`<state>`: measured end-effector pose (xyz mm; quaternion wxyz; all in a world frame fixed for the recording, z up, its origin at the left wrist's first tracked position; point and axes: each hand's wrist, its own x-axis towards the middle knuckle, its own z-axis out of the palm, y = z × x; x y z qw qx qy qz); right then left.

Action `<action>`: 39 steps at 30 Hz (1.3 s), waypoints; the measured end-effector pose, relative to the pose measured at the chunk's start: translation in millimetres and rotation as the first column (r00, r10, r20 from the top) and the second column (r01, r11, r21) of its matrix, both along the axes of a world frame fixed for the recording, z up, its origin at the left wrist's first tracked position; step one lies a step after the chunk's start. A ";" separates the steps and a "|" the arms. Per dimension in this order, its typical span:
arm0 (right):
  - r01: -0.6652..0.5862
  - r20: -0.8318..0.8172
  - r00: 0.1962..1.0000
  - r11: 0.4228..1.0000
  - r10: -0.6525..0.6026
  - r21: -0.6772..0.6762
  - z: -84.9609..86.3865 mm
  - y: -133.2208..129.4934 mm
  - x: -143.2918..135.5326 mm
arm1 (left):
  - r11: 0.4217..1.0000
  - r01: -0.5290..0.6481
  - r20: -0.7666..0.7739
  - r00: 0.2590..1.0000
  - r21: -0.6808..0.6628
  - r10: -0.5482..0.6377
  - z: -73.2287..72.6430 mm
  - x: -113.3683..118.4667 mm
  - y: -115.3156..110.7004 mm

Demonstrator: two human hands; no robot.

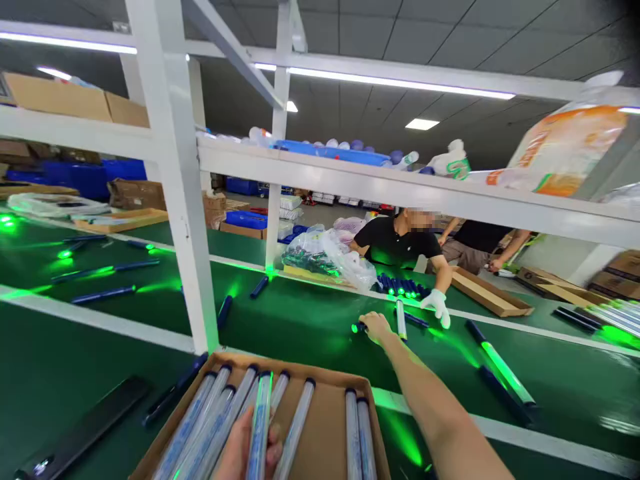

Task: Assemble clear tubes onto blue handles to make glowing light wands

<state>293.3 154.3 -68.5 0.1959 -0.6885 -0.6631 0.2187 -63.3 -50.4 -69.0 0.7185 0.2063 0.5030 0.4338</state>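
Note:
My left hand is closed around a clear plastic tube with a dark cap, held over an open cardboard tray. Several similar capped tubes lie in that tray. My right hand reaches out over the green belt, its fingers closed on a dark blue flashlight whose end glows green. Most of that flashlight is hidden by the hand. Just beyond it a pale tube and another dark flashlight lie on the belt.
More lit flashlights lie scattered to the left. A white post rises beside the tray, under a shelf. Across the belt a co-worker's white-gloved hand hangs near a flashlight pile. A black device lies at lower left.

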 end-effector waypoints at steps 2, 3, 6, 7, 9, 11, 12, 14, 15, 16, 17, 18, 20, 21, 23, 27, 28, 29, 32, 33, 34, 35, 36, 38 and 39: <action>-0.064 -0.197 0.978 0.998 0.063 0.002 3.8 -13.0 -11.0 | 0.985 -0.148 0.197 0.967 -0.094 0.164 12.0 10.0 4.4; -0.090 -0.306 0.948 0.996 0.088 0.008 5.6 -25.2 -19.1 | 0.969 -0.221 0.234 0.942 -0.110 0.241 18.8 15.5 8.2; -0.152 -0.636 0.760 0.988 0.130 0.021 12.9 -86.1 -50.2 | 0.937 -0.341 0.300 0.889 -0.075 0.347 38.6 33.3 23.7; -0.171 -0.731 0.670 0.985 0.127 0.014 16.1 -112.4 -62.0 | 0.934 -0.353 0.337 0.874 -0.059 0.351 44.4 39.4 29.1; -0.213 -0.873 0.480 0.977 0.084 -0.023 23.0 -167.1 -85.2 | 0.932 -0.361 0.417 0.843 -0.031 0.341 53.9 51.1 38.1; -0.267 -0.949 0.315 0.960 0.007 -0.082 28.4 -217.6 -105.4 | 0.928 -0.372 0.474 0.817 -0.005 0.330 60.6 60.5 43.5; -0.296 -0.968 0.250 0.949 -0.035 -0.110 29.7 -239.5 -113.5 | 0.926 -0.376 0.494 0.807 0.006 0.324 62.8 64.0 44.7; -0.333 -0.982 0.153 0.931 -0.106 -0.153 28.9 -276.0 -125.0 | 0.922 -0.388 0.513 0.795 0.020 0.323 65.4 68.7 44.3; -0.335 -0.983 0.120 0.926 -0.140 -0.173 26.8 -290.9 -128.9 | 0.920 -0.391 0.514 0.794 0.025 0.324 65.7 70.1 42.8; -0.332 -0.980 0.093 0.923 -0.173 -0.194 24.2 -304.0 -131.9 | 0.919 -0.393 0.513 0.795 0.028 0.324 65.7 71.2 40.6; -0.321 -0.974 0.080 0.920 -0.211 -0.226 21.4 -315.4 -134.4 | 0.918 -0.395 0.516 0.794 0.036 0.322 65.2 72.2 37.7; -0.300 -0.964 0.079 0.916 -0.255 -0.267 19.1 -325.3 -136.8 | 0.917 -0.396 0.523 0.792 0.047 0.315 64.4 73.3 34.3; -0.223 -0.926 0.105 0.899 -0.363 -0.377 17.5 -340.9 -142.2 | 0.919 -0.389 0.544 0.787 0.069 0.292 62.4 76.2 26.6; -0.168 -0.897 0.122 0.881 -0.426 -0.442 18.8 -346.7 -145.4 | 0.922 -0.380 0.552 0.786 0.075 0.279 61.4 78.1 22.7; -0.036 -0.815 0.146 0.820 -0.561 -0.571 24.6 -354.6 -152.5 | 0.930 -0.358 0.564 0.787 0.086 0.251 59.8 82.4 15.6; 0.128 -0.666 0.147 0.681 -0.732 -0.721 33.0 -362.7 -162.3 | 0.930 -0.340 0.606 0.773 0.141 0.191 59.3 88.9 6.9; 0.135 -0.668 0.160 0.687 -0.727 -0.714 31.8 -364.8 -162.8 | 0.927 -0.341 0.613 0.769 0.156 0.180 59.6 89.1 6.2; 0.132 -0.685 0.181 0.708 -0.705 -0.694 29.2 -367.2 -162.6 | 0.923 -0.346 0.618 0.766 0.166 0.176 60.0 88.6 6.0; 0.129 -0.727 0.275 0.774 -0.629 -0.620 19.8 -374.6 -160.9 | 0.933 -0.325 0.614 0.772 0.156 0.167 61.3 82.2 7.9; 0.156 -0.721 0.314 0.783 -0.617 -0.602 18.1 -376.5 -161.1 | 0.946 -0.291 0.615 0.774 0.139 0.148 61.7 78.7 8.8; 0.190 -0.707 0.359 0.789 -0.609 -0.584 17.8 -377.7 -162.0 | 0.963 -0.241 0.622 0.774 0.118 0.118 62.1 75.2 9.7; 0.216 -0.692 0.412 0.801 -0.593 -0.558 18.9 -378.4 -163.6 | 0.978 -0.187 0.634 0.769 0.096 0.085 62.5 71.8 10.4; 0.233 -0.677 0.464 0.816 -0.571 -0.529 20.8 -378.7 -165.8 | 0.987 -0.143 0.650 0.757 0.078 0.058 62.9 69.1 10.8; 0.237 -0.662 0.521 0.836 -0.539 -0.494 25.7 -378.9 -171.1 | 0.990 -0.126 0.669 0.742 0.058 0.055 63.4 66.3 10.7; 0.231 -0.661 0.526 0.838 -0.535 -0.495 27.6 -379.0 -173.7 | 0.986 -0.152 0.661 0.747 0.065 0.072 63.6 66.4 10.1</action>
